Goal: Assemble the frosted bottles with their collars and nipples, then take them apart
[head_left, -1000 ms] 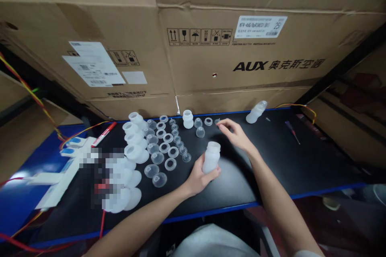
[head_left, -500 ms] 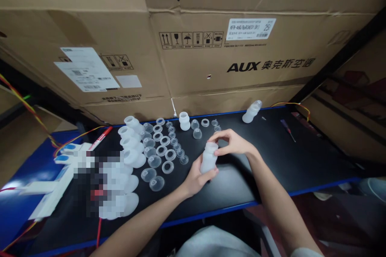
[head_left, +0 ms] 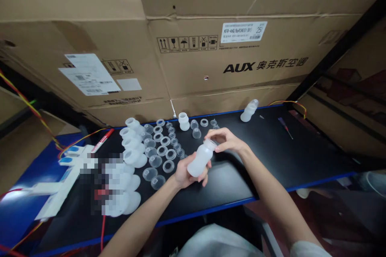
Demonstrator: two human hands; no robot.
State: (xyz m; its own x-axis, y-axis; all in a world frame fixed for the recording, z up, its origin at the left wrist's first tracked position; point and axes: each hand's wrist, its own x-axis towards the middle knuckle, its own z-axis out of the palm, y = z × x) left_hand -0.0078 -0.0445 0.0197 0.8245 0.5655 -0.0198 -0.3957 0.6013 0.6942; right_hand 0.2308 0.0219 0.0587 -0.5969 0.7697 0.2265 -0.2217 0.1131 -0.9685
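1. Holding a tilted white baby bottle [head_left: 199,163] in the left hand [head_left: 183,172] — with mouth toward the right hand [head_left: 224,140].
2. Touching the bottle's mouth with narrowed right-hand fingers — cannot tell whether also pinching something.
3. Left of the left hand, on the desk [head_left: 301,156], clear domed caps [head_left: 155,161] and translucent rings [head_left: 164,167].

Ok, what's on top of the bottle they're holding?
The right hand touches the top of the tilted bottle, held in the left hand. It covers part of the opening, so I can't tell whether anything sits there.
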